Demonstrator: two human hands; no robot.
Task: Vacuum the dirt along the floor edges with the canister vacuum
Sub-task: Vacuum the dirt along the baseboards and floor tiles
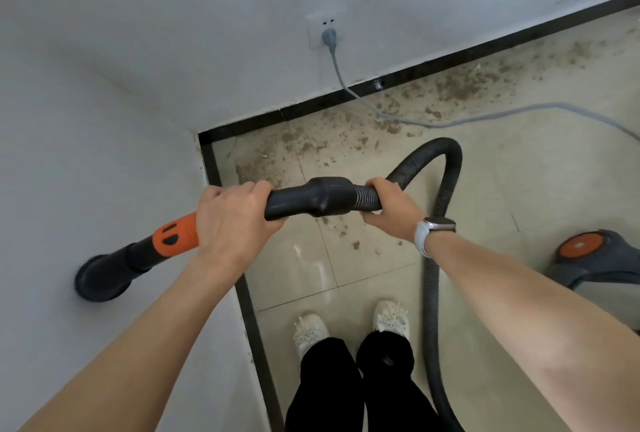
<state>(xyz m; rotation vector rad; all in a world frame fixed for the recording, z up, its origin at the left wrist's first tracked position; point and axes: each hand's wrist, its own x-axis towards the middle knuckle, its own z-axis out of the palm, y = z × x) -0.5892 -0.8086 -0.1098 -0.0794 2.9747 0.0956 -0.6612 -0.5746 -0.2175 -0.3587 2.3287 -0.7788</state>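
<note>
My left hand grips the black vacuum handle next to its orange collar. A round black brush nozzle at the end points left, in front of the white wall. My right hand grips the ribbed black hose just behind the handle; the hose loops up and then runs down past my feet. Brown dirt lies scattered on the beige tiles along the dark baseboard, thickest near the corner and to the right. The grey and orange canister sits at the right edge.
A grey power cord runs from the wall socket across the floor toward the right. White walls meet at a corner on the left. My two white shoes stand on the tiles beside the left baseboard.
</note>
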